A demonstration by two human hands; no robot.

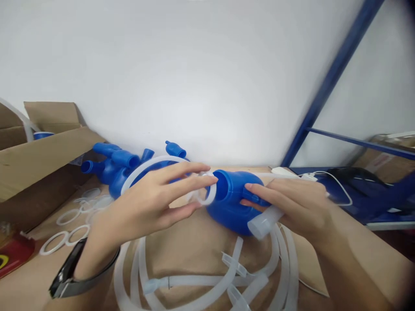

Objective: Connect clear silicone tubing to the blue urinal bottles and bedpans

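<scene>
My right hand (293, 203) grips a blue plastic bulb-shaped part (228, 203) lying on its side, its round opening facing left. A translucent white tube end (264, 222) sticks out below that hand. My left hand (155, 201) pinches a white ring (207, 190) right at the blue part's opening, fingers stretched out. A loop of translucent white tubing (145, 166) arches behind the left hand. A dark watch (69, 270) sits on my left wrist.
More blue parts (115, 166) are heaped at the back left, beside an open cardboard box (39, 160). Several loose white rings (66, 233) lie on the brown table. Coiled white tubing (207, 280) fills the front. A blue rack frame (327, 82) and white cable (337, 183) stand right.
</scene>
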